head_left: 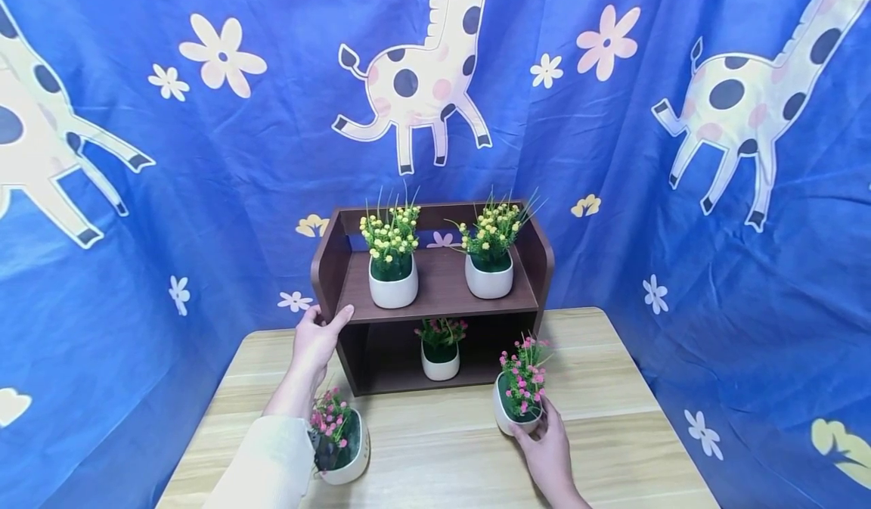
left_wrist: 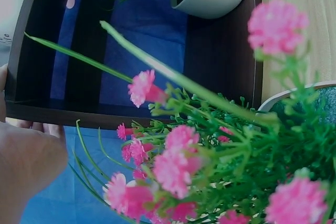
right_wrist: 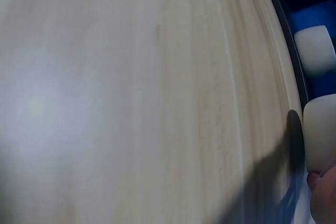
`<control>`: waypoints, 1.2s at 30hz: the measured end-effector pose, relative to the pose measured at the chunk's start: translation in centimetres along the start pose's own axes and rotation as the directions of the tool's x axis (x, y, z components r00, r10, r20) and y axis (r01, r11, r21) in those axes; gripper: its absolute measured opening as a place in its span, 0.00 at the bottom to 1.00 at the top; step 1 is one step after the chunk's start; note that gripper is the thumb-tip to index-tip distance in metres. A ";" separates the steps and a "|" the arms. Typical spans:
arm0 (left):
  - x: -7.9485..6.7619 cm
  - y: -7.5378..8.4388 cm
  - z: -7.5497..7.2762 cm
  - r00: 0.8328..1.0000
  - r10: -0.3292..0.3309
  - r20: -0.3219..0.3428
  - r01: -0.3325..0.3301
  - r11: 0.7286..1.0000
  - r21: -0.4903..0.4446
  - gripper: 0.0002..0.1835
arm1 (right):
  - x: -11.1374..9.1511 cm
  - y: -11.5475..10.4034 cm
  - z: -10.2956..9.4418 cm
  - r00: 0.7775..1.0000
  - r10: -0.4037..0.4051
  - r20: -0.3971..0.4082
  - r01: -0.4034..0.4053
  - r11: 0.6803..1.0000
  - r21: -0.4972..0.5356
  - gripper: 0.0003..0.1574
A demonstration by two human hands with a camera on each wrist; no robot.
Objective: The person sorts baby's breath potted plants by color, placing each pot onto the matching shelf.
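My left hand (head_left: 317, 342) grips the left side of a dark brown two-tier shelf (head_left: 438, 282), its thumb by the upper board's front edge. In the left wrist view that hand (left_wrist: 31, 163) holds the shelf's side panel, some fingers hidden behind it. My right hand (head_left: 547, 448) holds a white pot with pink artificial flowers (head_left: 520, 388), which leans slightly, in front of the shelf's right side. The right wrist view catches only part of this white pot (right_wrist: 319, 135) and the hand at the edge. Whether the pot touches the table cannot be told.
Two yellow-flowered pots, left (head_left: 393, 291) and right (head_left: 490, 280), stand on the upper tier. A pink-flowered pot (head_left: 441, 365) sits in the lower tier. Another pink-flowered pot (head_left: 354, 460) stands beside my left forearm on the wooden table (head_left: 422, 441). Blue giraffe-print cloth (head_left: 272, 153) surrounds the table.
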State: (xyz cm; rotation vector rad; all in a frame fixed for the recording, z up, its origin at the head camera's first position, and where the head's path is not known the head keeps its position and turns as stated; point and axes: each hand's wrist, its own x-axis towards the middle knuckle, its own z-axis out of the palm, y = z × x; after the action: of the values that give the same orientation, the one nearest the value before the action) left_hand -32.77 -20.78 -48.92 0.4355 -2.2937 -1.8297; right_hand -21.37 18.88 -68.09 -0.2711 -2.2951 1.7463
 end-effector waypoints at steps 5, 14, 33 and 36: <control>0.1 -0.2 -0.1 1.000 -0.001 -0.005 0.001 1.000 0.003 0.33 | 0.8 -0.7 1.0 1.000 -0.018 -0.006 0.017 1.000 -0.002 0.62; 0.3 -0.5 -0.4 1.000 0.005 -0.006 -0.005 1.000 0.005 0.34 | 2.5 -1.4 3.0 0.999 -0.045 -0.028 0.042 0.995 -0.092 0.59; 0.4 -0.5 -0.2 1.000 -0.001 -0.006 0.001 1.000 -0.019 0.32 | 5.0 -1.8 4.8 0.999 -0.008 -0.043 -0.002 0.972 -0.235 0.57; 0.4 -0.5 -0.2 1.000 -0.003 -0.005 0.002 1.000 -0.020 0.32 | 5.5 -2.1 5.1 0.999 0.002 -0.043 -0.013 0.966 -0.258 0.57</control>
State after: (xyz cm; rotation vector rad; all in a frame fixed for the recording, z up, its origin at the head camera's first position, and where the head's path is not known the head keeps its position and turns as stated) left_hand -33.06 -21.17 -49.36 0.4401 -2.2706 -1.8483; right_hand -28.14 15.30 -66.92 -0.3602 -2.4921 1.4273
